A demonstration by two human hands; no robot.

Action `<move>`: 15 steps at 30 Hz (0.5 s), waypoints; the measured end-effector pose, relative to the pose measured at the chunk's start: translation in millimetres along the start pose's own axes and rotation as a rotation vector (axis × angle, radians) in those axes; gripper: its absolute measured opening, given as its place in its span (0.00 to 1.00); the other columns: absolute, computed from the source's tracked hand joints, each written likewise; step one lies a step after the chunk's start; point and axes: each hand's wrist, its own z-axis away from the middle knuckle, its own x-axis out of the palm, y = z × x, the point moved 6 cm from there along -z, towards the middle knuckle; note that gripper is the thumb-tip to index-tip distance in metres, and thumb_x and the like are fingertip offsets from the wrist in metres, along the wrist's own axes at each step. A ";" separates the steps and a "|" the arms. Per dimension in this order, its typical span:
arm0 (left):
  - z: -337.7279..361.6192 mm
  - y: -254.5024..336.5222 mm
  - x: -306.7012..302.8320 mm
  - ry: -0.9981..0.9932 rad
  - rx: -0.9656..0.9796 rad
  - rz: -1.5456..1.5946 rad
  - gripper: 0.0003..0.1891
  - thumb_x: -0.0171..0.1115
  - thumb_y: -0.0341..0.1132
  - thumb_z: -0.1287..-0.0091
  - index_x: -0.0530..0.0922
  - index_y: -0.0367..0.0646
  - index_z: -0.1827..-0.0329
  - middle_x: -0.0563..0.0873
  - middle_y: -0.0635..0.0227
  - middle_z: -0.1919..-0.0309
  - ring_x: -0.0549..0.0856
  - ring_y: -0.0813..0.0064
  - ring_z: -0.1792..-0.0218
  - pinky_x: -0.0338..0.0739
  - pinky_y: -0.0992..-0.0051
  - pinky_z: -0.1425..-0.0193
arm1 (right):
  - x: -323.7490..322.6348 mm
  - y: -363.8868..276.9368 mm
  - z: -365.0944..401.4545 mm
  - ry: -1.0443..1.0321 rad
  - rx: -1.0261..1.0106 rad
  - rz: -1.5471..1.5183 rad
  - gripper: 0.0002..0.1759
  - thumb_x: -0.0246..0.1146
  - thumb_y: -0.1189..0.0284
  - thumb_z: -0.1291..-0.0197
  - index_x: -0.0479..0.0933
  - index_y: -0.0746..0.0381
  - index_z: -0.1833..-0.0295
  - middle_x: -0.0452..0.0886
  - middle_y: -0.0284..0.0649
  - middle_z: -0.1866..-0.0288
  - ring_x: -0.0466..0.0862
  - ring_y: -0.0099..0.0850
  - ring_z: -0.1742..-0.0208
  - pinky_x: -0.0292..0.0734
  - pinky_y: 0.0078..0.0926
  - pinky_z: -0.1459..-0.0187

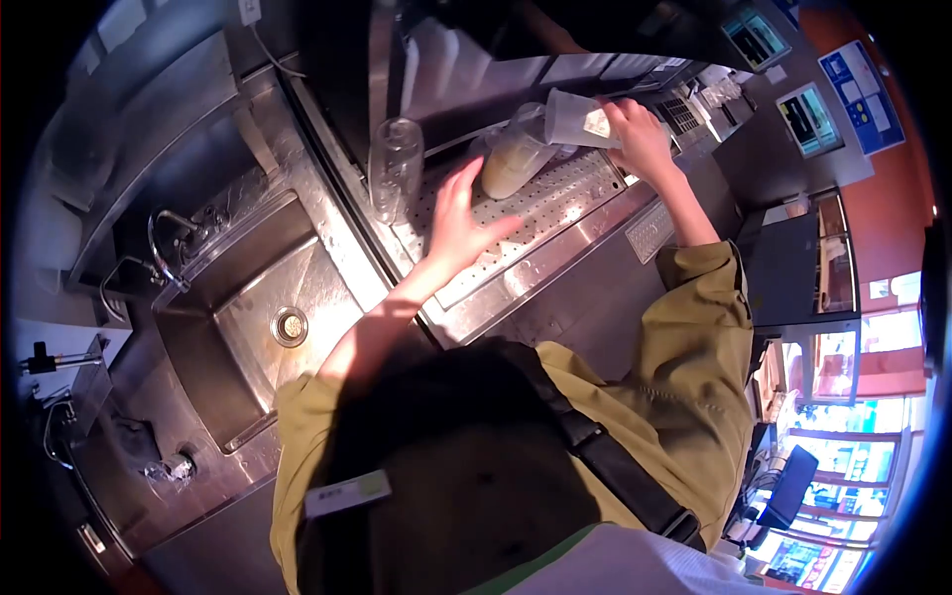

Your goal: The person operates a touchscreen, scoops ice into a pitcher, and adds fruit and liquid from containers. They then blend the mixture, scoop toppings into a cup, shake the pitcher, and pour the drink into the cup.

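My right hand [640, 144] is wrapped round the base end of a translucent plastic cup [573, 119] with a small pale label. That cup is tipped on its side, its mouth right at the top of a tall clear container [514, 161]. Beige liquid fills the lower part of the container, which stands on a perforated metal drip tray [565, 198]. My left hand [461, 226] is open beside it, thumb and fingers spread, with nothing in its grasp. Left of that hand stands another tall clear container [397, 169].
To the left is a steel sink [260, 317] with a round drain and a curved faucet [164, 233]. A raised metal edge [332, 188] runs between sink and drip tray. Dark equipment overhangs the back of the tray. A monitor [790, 486] stands far right.
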 end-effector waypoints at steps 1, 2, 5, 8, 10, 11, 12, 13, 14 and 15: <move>-28.9 -1.0 27.9 0.044 -0.027 0.035 0.55 0.76 0.45 0.64 0.53 0.37 0.34 0.63 0.51 0.39 0.62 0.57 0.37 0.57 0.66 0.34 | 2.3 2.6 -3.7 0.031 -0.046 0.042 0.45 0.70 0.73 0.71 0.63 0.53 0.39 0.71 0.42 0.54 0.73 0.39 0.51 0.68 0.35 0.50; -49.3 -6.8 49.6 0.091 -0.057 0.069 0.58 0.77 0.46 0.66 0.50 0.39 0.33 0.63 0.50 0.39 0.61 0.55 0.37 0.57 0.64 0.35 | 3.7 4.0 -4.9 0.033 -0.066 0.064 0.43 0.69 0.73 0.70 0.65 0.53 0.40 0.71 0.43 0.55 0.73 0.39 0.52 0.68 0.35 0.50; -84.0 -30.8 91.5 0.217 0.005 -0.105 0.63 0.78 0.46 0.68 0.43 0.37 0.32 0.63 0.48 0.39 0.62 0.54 0.38 0.59 0.65 0.35 | 1.1 6.9 -15.5 0.119 -0.184 0.127 0.35 0.65 0.75 0.66 0.69 0.53 0.43 0.74 0.43 0.60 0.73 0.39 0.54 0.67 0.33 0.53; -93.1 -47.8 115.1 0.274 -0.107 -0.006 0.63 0.78 0.45 0.69 0.43 0.36 0.32 0.63 0.48 0.39 0.64 0.53 0.39 0.60 0.65 0.36 | 3.2 7.7 -23.4 0.279 -0.319 0.188 0.26 0.59 0.72 0.59 0.72 0.54 0.47 0.74 0.42 0.60 0.74 0.36 0.55 0.66 0.34 0.52; -90.5 -42.0 124.5 0.353 -0.143 -0.029 0.62 0.77 0.44 0.68 0.43 0.35 0.33 0.63 0.47 0.40 0.66 0.52 0.40 0.63 0.65 0.38 | 4.9 6.7 -28.6 0.358 -0.387 0.141 0.23 0.58 0.71 0.57 0.73 0.54 0.50 0.74 0.42 0.59 0.74 0.35 0.54 0.65 0.33 0.50; -89.5 -39.8 128.2 0.377 -0.154 -0.038 0.62 0.77 0.44 0.68 0.43 0.35 0.33 0.63 0.47 0.40 0.66 0.52 0.40 0.63 0.65 0.38 | 3.3 7.4 -30.8 0.396 -0.423 0.119 0.22 0.57 0.70 0.56 0.73 0.55 0.51 0.74 0.41 0.58 0.74 0.34 0.54 0.64 0.33 0.49; -88.9 -40.0 132.2 0.399 -0.168 -0.045 0.62 0.77 0.44 0.67 0.43 0.35 0.33 0.64 0.47 0.40 0.66 0.52 0.40 0.63 0.65 0.38 | 0.1 8.2 -31.3 0.429 -0.453 0.132 0.21 0.57 0.69 0.56 0.74 0.55 0.51 0.74 0.41 0.58 0.73 0.34 0.53 0.64 0.32 0.48; -87.4 -41.5 137.3 0.417 -0.142 -0.119 0.61 0.76 0.43 0.66 0.41 0.34 0.33 0.64 0.46 0.41 0.67 0.52 0.41 0.64 0.64 0.39 | -3.6 8.3 -28.1 0.452 -0.487 0.142 0.20 0.57 0.69 0.56 0.74 0.54 0.52 0.74 0.40 0.58 0.73 0.34 0.53 0.63 0.32 0.47; -83.5 -37.7 144.3 0.416 -0.149 -0.145 0.61 0.76 0.43 0.66 0.41 0.34 0.33 0.65 0.47 0.42 0.68 0.52 0.42 0.64 0.63 0.39 | -6.7 8.7 -23.0 0.474 -0.529 0.155 0.20 0.57 0.68 0.55 0.74 0.54 0.52 0.74 0.39 0.58 0.73 0.33 0.52 0.62 0.32 0.46; -80.4 -32.2 150.2 0.418 -0.155 -0.170 0.61 0.76 0.43 0.66 0.41 0.34 0.33 0.65 0.47 0.43 0.68 0.52 0.42 0.64 0.63 0.40 | -4.9 9.9 -19.4 0.441 -0.560 0.190 0.21 0.58 0.68 0.55 0.72 0.54 0.51 0.73 0.39 0.56 0.71 0.34 0.50 0.60 0.33 0.42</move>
